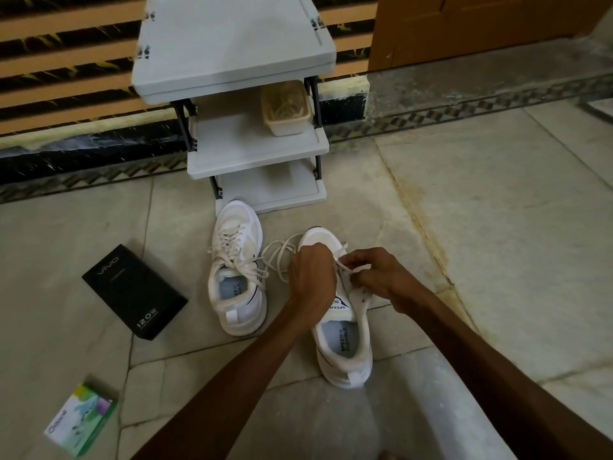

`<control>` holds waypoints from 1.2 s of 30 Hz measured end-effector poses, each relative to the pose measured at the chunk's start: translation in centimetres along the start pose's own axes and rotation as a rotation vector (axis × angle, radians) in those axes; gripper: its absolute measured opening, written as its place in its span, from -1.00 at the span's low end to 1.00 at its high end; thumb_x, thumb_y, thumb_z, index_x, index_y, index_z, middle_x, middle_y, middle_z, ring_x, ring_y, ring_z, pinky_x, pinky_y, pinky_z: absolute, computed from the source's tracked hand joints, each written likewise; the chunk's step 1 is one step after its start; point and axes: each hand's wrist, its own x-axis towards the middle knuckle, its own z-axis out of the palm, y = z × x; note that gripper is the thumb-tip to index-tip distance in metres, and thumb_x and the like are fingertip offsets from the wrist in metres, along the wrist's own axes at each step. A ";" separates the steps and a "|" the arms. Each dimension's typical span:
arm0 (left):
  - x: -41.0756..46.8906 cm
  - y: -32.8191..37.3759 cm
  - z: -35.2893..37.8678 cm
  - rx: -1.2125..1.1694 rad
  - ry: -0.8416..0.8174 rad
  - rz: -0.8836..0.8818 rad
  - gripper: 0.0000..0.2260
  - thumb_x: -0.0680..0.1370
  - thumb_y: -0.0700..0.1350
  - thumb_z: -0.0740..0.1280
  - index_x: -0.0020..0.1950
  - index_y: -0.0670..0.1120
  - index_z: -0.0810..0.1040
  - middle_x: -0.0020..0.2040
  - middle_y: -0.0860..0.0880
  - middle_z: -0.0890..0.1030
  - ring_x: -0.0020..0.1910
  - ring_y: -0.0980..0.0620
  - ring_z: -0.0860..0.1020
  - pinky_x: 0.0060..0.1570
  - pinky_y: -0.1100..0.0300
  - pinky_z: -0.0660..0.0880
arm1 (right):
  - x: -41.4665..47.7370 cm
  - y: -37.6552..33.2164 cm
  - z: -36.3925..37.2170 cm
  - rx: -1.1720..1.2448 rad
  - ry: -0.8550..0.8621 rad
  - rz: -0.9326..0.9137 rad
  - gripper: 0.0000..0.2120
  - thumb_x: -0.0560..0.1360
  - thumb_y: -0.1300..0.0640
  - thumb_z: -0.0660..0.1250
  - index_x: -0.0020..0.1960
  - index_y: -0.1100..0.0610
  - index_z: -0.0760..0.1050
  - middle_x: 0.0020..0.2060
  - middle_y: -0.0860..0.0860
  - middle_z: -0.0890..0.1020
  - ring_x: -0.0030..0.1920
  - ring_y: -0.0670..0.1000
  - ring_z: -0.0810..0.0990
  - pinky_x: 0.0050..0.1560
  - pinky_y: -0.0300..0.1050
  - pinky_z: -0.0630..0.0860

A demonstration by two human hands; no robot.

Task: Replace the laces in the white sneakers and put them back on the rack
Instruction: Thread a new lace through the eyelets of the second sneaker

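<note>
Two white sneakers stand on the floor in front of a grey rack (255, 147). The left sneaker (237, 270) is laced, its lace ends lying loose. The right sneaker (345, 340) has only its front eyelets laced. My left hand (311, 277) is curled over the tongue area of the right sneaker, gripping its lace (278, 257), which trails off to the left. My right hand (371, 270) pinches the lace at the sneaker's right eyelets. My hands hide the middle of this sneaker.
A beige basket (287, 107) with coiled laces sits on the rack's middle shelf. A black box (134, 290) lies on the floor to the left, and a green-white box (81, 419) nearer the bottom left. A tiled wall and a wooden door (464, 24) stand behind.
</note>
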 end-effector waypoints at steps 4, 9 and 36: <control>-0.4 0.2 0.2 -0.070 0.071 -0.070 -0.94 0.49 -0.17 0.40 -0.07 -0.05 0.65 -0.10 -0.01 0.66 -0.08 0.00 0.60 -0.16 0.23 0.40 | -0.1 0.3 -0.3 0.047 -0.019 0.012 -0.62 0.40 0.34 0.30 0.16 0.09 0.63 0.04 0.01 0.65 -0.02 0.00 0.63 -0.06 -0.12 0.63; -0.4 0.1 0.5 -0.003 0.071 -0.014 -0.90 0.54 -0.16 0.35 0.01 -0.04 0.62 -0.03 -0.02 0.65 -0.02 0.00 0.57 -0.11 0.23 0.40 | -0.3 0.0 -0.4 0.090 -0.030 0.033 -0.61 0.40 0.38 0.30 0.17 0.12 0.62 0.03 0.05 0.66 -0.04 0.02 0.62 -0.19 -0.19 0.56; 0.5 1.5 -0.6 0.303 -0.164 0.387 -0.47 0.57 -0.26 0.28 0.47 -0.19 0.12 0.05 -0.19 0.61 -0.01 -0.09 0.61 -0.14 0.12 0.52 | -0.8 0.5 -0.7 0.233 -0.073 0.050 -0.60 0.40 0.43 0.26 0.12 0.12 0.63 0.01 0.11 0.68 0.05 0.12 0.63 0.11 0.09 0.60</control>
